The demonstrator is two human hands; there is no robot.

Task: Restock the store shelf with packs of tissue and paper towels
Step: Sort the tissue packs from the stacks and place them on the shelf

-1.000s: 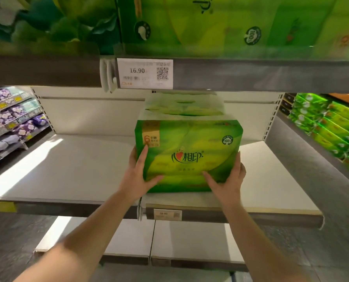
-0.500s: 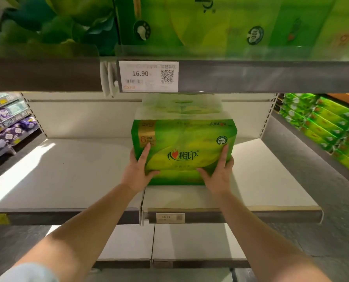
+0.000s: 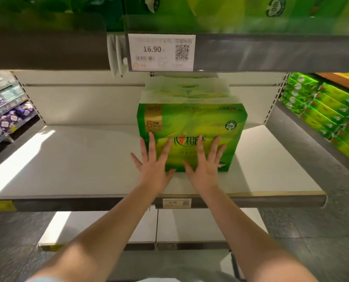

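On the white middle shelf, toward its centre and back from the front edge, stands one green tissue pack, upright and square to the viewer. Its base rests on the shelf board; a translucent carry flap rises from its top, just in front of the white back panel. The shelf's grey front rail carries a small price tag below the pack. Overhead, the upper shelf rail holds a larger price label reading 16.90, with green packs stocked above it. A lower shelf shows beneath. Adjacent bays hold purple packs at left and stacked green packs at right.

Left hand: fingers straight and spread, flat against the pack's front face at its lower left. Right hand: fingers straight and spread, flat against the front face at lower centre-right. Neither hand is curled around the pack; the two hands lie side by side, slightly apart.

Pack markings: gold corner panel with "6", red heart logo, round "100%" emblem.
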